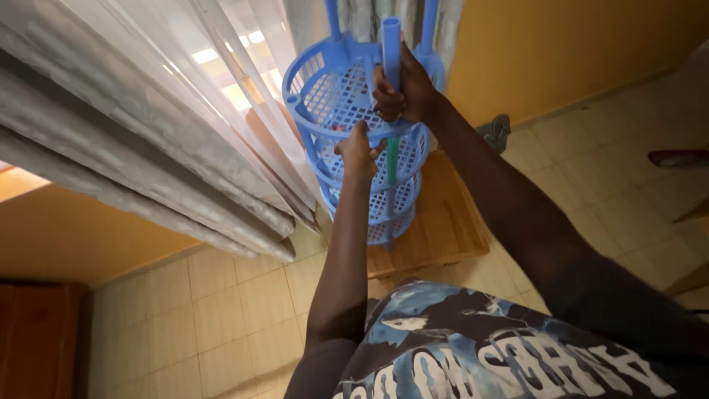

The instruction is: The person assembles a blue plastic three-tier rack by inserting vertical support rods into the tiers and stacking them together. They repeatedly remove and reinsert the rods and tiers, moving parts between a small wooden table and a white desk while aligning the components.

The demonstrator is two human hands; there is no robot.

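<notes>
Beside the long grey curtains (pixel 148 140), on a low wooden stand (pixel 443 222) set on the tiled floor (pixel 221 318), stands a blue plastic tiered basket rack (pixel 336 96), round latticed trays stacked one above another on upright poles.

Step in hand, as judged: the rack is being assembled or steadied at its top tier. One blue pole (pixel 391 44) stands at the near rim of the upper tray, with a green section visible below it between the tiers.

The next move would appear to call for holding the pole plumb over its socket while the tray is kept from tipping; the stand is narrow and the rack tall, so sideways force could unsettle it.

Grip: the right hand (pixel 402 92) is closed in a fist around the blue pole, just above the tray rim. The left hand (pixel 358 148) has its fingers curled over the front rim of the top tray, clasping it from below.
</notes>
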